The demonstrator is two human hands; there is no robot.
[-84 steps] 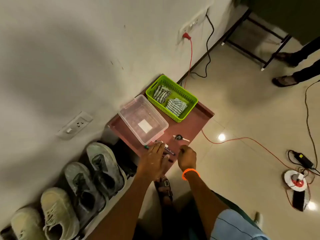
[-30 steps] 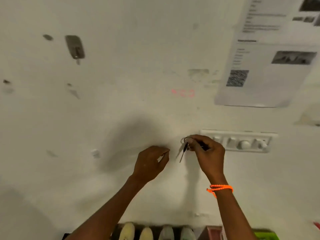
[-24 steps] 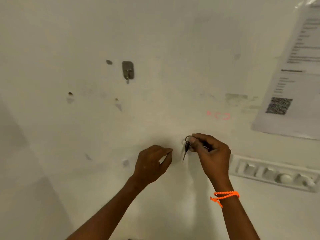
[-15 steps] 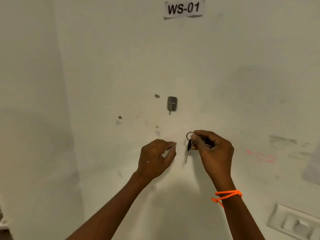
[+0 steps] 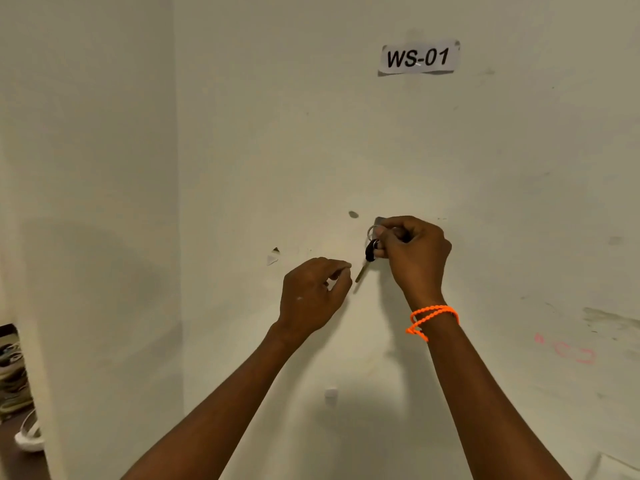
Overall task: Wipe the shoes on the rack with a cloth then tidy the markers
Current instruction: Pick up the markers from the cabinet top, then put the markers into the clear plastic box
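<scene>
Metal glints at the right hand (image 5: 414,252): a thin round key ring (image 5: 371,231) is pinched between thumb and curled fingers, raised against the wall (image 5: 242,150). A key (image 5: 367,259) hangs from the ring, with a smooth black, rounded head and a narrow blade. Its long axis slants, head up by the fingers and tip pointing down and left toward the left hand (image 5: 313,296). A grey corner of a hook (image 5: 379,220) shows just above the right knuckles; the rest is hidden. Whether the ring touches it cannot be told.

The left hand hovers lower, near the blade's tip but apart from it, fingers loosely curled toward the thumb and holding nothing. A twisted orange cord band (image 5: 431,318) circles the right wrist.

The wall is matte, off-white plaster, scuffed, with small chips and a faint red scribble at lower right. A paper label (image 5: 418,57) reading WS-01 is taped high up. At far left, past a wall corner, shoes (image 5: 14,382) show as blurred shapes. No markers or cloth are in view.
</scene>
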